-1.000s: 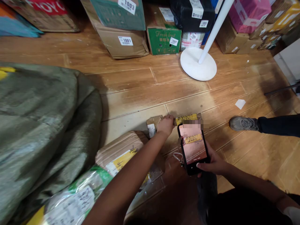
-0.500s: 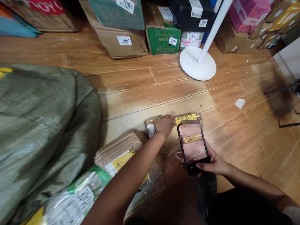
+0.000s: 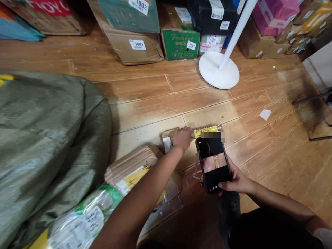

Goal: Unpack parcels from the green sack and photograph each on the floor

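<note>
My right hand holds a smartphone in a black case, its thumb over the lower screen. On the screen is a small picture of a yellow-labelled parcel on a black background. My left hand is closed on the left part of a narrow parcel with a yellow handwritten label, lying on the floor. Just left of those fingers shows a small brown package with a white label; whether it joins the narrow parcel is hidden. A larger brown parcel lies partly under my left forearm.
A big grey-green sack fills the left side, with a clear plastic package in front of it. Numbered boxes line the back. A white round-based stand rises from the wooden floor. A paper scrap lies right.
The phone's screen has changed from a large live-looking view of the parcel to a smaller, turned picture on black. Both hands have stayed in nearly the same place.
</note>
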Demonstrator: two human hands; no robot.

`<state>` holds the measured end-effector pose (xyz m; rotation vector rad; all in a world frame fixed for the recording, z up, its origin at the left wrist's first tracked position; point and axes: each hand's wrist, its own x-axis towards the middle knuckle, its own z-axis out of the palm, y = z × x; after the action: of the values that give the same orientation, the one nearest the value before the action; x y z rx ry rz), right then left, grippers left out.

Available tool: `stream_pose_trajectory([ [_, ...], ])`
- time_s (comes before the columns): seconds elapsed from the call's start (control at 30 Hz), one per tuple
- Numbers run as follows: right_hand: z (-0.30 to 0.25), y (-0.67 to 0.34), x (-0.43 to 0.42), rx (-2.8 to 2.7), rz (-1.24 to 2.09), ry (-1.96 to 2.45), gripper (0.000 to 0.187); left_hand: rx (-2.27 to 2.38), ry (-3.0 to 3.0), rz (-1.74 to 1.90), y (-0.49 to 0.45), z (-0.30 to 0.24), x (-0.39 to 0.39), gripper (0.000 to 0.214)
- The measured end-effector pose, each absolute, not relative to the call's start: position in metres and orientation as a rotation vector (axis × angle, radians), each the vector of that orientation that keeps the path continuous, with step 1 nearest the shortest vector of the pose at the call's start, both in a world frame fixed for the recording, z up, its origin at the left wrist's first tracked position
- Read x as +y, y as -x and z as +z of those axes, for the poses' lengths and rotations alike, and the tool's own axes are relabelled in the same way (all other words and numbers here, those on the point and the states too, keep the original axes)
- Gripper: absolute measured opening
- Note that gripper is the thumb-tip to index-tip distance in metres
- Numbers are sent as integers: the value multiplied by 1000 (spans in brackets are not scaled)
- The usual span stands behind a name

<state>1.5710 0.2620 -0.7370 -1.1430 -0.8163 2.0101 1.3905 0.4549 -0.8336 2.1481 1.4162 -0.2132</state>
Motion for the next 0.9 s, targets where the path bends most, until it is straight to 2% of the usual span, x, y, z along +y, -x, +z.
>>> stream_pose_trajectory([
  [0.2,-734,-1575,260,-791,2091,964,101,1413,-2157,-202,-1391,-836,455,23],
  [0.5,-728,-1574,263,-732,2158,836,93,1411,-2136,-210,-1392,-832,458,28],
  [0.73,-727,-1583,258,-691,2159,878,113,1538,-2061,-292,-1406,-825,443,32],
  [0.9,-729,-1589,254,-604,2135,952,108,1668,-2040,-280,-1406,-826,458,33],
])
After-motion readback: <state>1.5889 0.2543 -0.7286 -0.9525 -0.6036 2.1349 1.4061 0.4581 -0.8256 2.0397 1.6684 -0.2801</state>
